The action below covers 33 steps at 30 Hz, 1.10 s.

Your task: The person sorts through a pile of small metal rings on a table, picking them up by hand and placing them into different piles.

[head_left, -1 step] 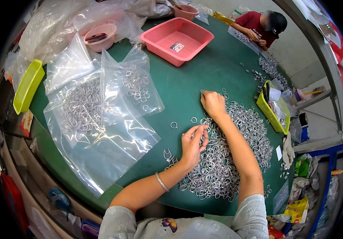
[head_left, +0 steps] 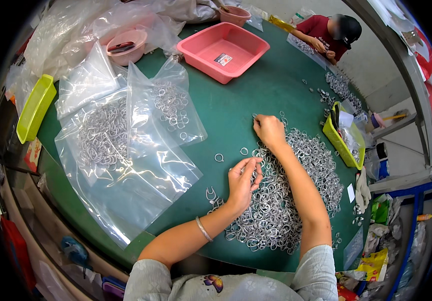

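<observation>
A broad pile of silver-grey metal rings (head_left: pixel 271 220) lies on the green table in front of me. At the pile's far left edge my right hand (head_left: pixel 270 131) is closed in a pinch, and a bit of a grey metal ring shows at its fingertips. Nearer to me, my left hand (head_left: pixel 243 181) hovers by the pile's left side with fingers curled and thumb pressed in; what it holds, if anything, is hidden. Beside the hands lie two loose rings, one single ring (head_left: pixel 219 157) further left and another ring (head_left: pixel 244 151) between them.
Clear plastic bags (head_left: pixel 141 200) with rings inside cover the table's left. A pink basin (head_left: pixel 211 45) stands at the back, a yellow-green basket (head_left: pixel 346 145) at right, and another green basket (head_left: pixel 36 110) far left. A co-worker (head_left: pixel 321 32) sits at the far right corner.
</observation>
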Tool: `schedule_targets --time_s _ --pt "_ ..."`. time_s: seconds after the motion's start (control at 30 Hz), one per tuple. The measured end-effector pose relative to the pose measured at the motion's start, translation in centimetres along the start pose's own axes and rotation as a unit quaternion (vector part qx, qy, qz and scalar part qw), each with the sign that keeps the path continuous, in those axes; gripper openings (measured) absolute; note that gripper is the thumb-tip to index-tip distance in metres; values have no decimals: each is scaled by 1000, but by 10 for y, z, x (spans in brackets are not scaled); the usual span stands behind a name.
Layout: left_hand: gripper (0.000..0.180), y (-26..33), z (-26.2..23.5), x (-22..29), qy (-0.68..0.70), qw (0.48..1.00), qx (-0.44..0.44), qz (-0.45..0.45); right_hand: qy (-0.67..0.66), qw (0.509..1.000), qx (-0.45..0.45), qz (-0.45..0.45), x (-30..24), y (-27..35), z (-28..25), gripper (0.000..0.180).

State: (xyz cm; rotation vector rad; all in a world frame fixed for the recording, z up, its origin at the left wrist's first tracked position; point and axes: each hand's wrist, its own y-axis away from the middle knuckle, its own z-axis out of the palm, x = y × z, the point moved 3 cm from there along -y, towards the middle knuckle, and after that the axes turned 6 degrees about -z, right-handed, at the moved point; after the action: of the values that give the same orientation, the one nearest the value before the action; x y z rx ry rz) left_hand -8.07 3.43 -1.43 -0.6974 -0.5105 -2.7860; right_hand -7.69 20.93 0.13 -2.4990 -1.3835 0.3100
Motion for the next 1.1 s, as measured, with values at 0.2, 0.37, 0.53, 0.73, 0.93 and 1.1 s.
schedule_targets --time_s 0.2,0.37,0.53,0.73,0.93,1.1 --pt "28 -1 -10 8 50 990 123 56 -524 774 -340 106 -13 15 -51 15" --pt "23 -6 -5 -1 20 999 44 18 -223 974 -47 -2 18 0 -20 21" --pt "22 -5 -3 0 7 1000 25 15 25 999 -34 -25 16 -8 7 23" --pt "24 0 -4 5 70 995 71 12 -416 882 -209 70 -8 8 -49 21" --pt "26 -4 -6 0 6 999 32 22 -350 924 -144 48 5 13 -52 28" --pt "27 -2 2 -2 14 1000 -14 -7 -70 991 -50 98 40 17 -16 28"
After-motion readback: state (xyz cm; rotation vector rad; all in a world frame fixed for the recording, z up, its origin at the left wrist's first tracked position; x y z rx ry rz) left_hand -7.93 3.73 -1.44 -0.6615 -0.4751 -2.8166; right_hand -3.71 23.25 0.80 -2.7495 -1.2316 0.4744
